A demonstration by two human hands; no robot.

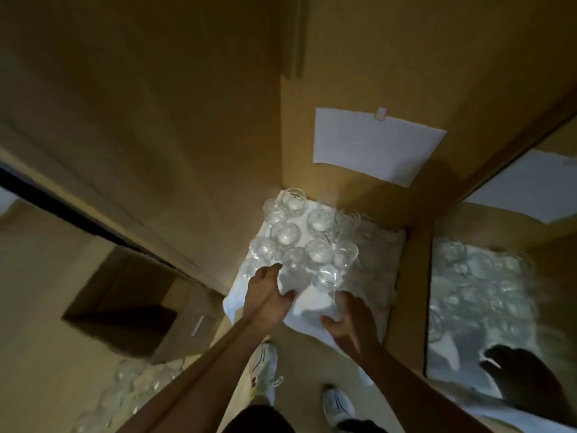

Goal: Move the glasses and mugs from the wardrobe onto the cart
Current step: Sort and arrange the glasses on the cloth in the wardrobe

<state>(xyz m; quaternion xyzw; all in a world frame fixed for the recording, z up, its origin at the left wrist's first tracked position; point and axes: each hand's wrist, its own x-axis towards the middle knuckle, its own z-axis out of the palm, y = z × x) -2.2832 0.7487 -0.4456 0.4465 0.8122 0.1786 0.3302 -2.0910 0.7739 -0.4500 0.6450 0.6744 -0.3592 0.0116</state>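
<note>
Both hands, left hand (268, 293) & right hand (349, 320), spread wide (holding nothing) near glasses (299, 235).

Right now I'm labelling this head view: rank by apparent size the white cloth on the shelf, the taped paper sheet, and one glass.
1. white cloth
2. paper sheet
3. glass

Apparent size only.

- brown wooden panel walls (140, 120), dim warm light
- white paper sheet (374, 145) taped to the back panel
- mirrored panel (487, 292) at right
- open cardboard box (125, 304) lower left
</note>
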